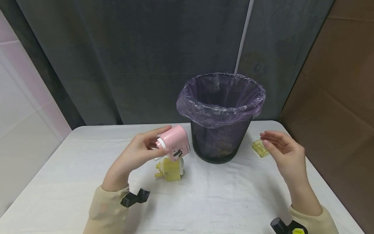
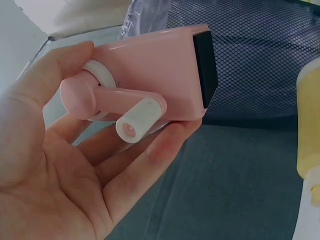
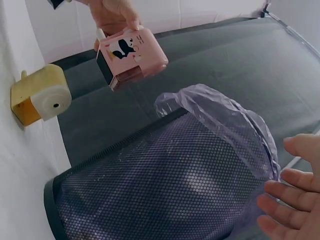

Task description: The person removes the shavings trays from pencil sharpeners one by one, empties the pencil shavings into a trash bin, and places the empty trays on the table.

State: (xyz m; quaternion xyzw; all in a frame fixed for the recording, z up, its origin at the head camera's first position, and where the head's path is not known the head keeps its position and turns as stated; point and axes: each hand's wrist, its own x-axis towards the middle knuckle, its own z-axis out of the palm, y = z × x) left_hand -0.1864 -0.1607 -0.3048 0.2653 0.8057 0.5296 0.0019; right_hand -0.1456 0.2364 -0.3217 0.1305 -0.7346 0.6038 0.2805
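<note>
My left hand holds a pink crank pencil sharpener in the air, fingers and thumb around its crank end. The left wrist view shows its white-tipped crank handle and black base. A panda picture decorates another side in the right wrist view. Beneath it in the head view, a yellow pencil sharpener rests on the table. My right hand is raised with nothing in its grasp, fingers loosely bent. Close by its fingertips lies a clear yellow tray-like piece, partly hidden behind the hand.
A black mesh waste bin with a purple plastic liner stands at the back of the white-covered table, between my hands. Behind it hangs a dark curtain. Brown board borders the right side.
</note>
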